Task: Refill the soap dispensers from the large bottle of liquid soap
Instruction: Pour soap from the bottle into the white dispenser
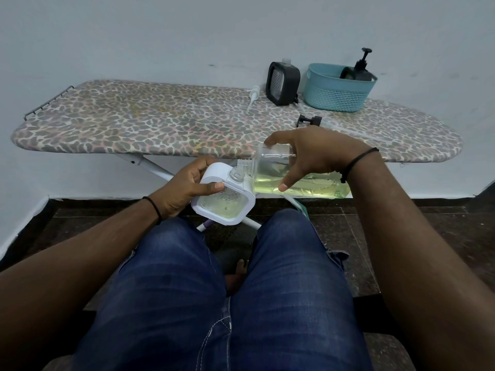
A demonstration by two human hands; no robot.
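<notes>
An ironing board (160,124) with a spotted cover stands against the pale wall, and below it a person's two legs in blue jeans (227,303) fill the near part of the view. At the board's far right end sits a teal basket (337,95) holding a dark pump bottle (362,70); just left of the basket a black dispenser (282,83) stands upright with its neck uncapped. A white pump (253,96) lies on the board to its left, and a black pump (310,121) lies nearer the front edge.

In front of the board the right hand (310,153) holds the large clear bottle (294,175) of yellowish soap on its side — fingers curled over the top, thumb under it, a firm grip. Its open threaded mouth points left and meets the neck of the white dispenser (222,202). The left hand (184,188) grips that dispenser, thumb across its clear face, tilted so the neck rises toward the bottle. A little pale liquid shows inside it. Each wrist wears a dark band.
</notes>
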